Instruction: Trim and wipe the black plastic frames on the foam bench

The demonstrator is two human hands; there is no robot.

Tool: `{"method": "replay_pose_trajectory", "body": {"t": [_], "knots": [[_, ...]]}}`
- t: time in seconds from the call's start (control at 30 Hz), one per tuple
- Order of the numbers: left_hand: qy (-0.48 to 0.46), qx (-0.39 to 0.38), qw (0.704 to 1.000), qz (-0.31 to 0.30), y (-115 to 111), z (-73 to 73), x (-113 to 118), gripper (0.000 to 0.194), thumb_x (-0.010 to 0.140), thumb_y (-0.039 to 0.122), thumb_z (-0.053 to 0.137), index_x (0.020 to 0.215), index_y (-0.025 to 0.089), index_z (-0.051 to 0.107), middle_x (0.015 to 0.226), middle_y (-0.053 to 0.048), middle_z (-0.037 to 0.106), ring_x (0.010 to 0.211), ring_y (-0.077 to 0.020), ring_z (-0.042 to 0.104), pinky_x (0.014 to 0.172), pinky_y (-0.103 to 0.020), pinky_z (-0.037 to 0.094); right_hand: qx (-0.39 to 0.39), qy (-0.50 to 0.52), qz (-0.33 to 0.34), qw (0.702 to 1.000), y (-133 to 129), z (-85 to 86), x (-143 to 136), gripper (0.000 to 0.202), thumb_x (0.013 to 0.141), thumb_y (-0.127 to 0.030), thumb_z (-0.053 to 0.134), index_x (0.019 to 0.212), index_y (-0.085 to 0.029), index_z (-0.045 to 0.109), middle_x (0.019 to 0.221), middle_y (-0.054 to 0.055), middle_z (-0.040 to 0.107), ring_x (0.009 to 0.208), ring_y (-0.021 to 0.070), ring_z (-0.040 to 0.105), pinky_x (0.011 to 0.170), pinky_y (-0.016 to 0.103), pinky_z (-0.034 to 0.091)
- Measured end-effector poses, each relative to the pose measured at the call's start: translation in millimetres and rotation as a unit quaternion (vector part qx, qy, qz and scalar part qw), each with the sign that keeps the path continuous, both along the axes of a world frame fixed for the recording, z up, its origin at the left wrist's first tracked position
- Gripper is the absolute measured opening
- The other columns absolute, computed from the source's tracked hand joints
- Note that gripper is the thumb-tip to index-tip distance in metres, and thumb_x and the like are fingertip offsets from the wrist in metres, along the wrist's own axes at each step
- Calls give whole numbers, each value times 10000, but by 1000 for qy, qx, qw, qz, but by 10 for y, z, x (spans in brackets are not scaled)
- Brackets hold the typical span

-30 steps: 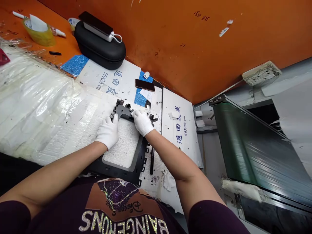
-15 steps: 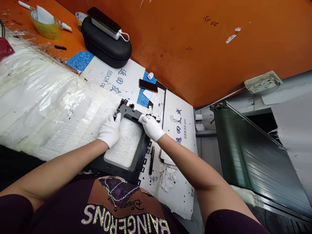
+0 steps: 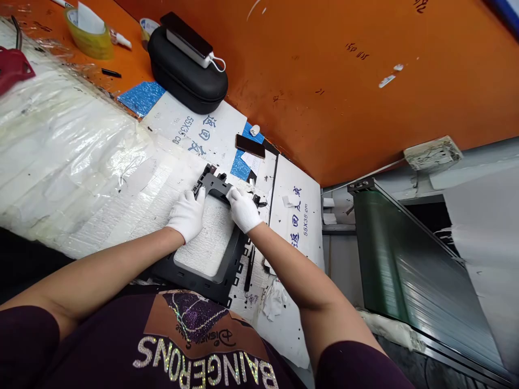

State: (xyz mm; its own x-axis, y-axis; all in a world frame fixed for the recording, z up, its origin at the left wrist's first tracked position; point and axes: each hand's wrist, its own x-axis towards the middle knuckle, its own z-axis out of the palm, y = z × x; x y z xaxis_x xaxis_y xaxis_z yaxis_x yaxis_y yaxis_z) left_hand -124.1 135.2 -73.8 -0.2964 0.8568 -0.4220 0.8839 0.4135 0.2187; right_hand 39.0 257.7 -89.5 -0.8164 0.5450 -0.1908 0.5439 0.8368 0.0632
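A black plastic frame with a large rounded window and clip tabs along its edges lies flat on the white foam-like work surface. My left hand, in a white glove, grips the frame's left side near the far corner, thumb on top. My right hand, gloved too, has its fingers pressed together on the far bar of the frame. Whether the white bit at its fingertips is cloth or just the glove, I cannot tell. A slim black pen-like tool lies right of the frame.
White boards lie to the right, with a crumpled white cloth nearer me. Behind are a phone, a black case carrying a power bank, and a tape roll. A green conveyor belt runs at far right.
My right hand has slid a little leftward along the frame's far bar. My left hand keeps its grip on the left side. The camera view has shifted slightly.
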Motion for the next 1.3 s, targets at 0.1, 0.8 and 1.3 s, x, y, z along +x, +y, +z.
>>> {"method": "replay_pose_trajectory", "body": {"t": [0.1,0.8,1.3], "knots": [[-3,16,1000,4,-7,-31,-6,740,933,173,462,1627,208,208,1341,-217,486,1152,-309,555,912,-431,521,-1,0,-4,1000,-25,12,-38,412,863,28,415,1140,-113,684,1134,165,610,1022,269,493,861,383,427],[-22,21,999,34,-14,-7,0,786,897,172,499,1626,266,219,1370,-213,500,1217,-318,550,939,-461,523,-31,33,-104,994,-24,107,-165,441,841,66,397,1124,-116,683,1130,146,634,1070,246,516,927,345,430],[-124,27,988,87,-705,53,-184,969,824,488,664,1594,99,222,1531,-251,441,1375,-376,506,1059,-468,482,-94,300,-247,917,-510,278,-594,364,1038,-290,405,1068,-157,743,1249,126,687,1180,251,578,1039,364,458]]}}
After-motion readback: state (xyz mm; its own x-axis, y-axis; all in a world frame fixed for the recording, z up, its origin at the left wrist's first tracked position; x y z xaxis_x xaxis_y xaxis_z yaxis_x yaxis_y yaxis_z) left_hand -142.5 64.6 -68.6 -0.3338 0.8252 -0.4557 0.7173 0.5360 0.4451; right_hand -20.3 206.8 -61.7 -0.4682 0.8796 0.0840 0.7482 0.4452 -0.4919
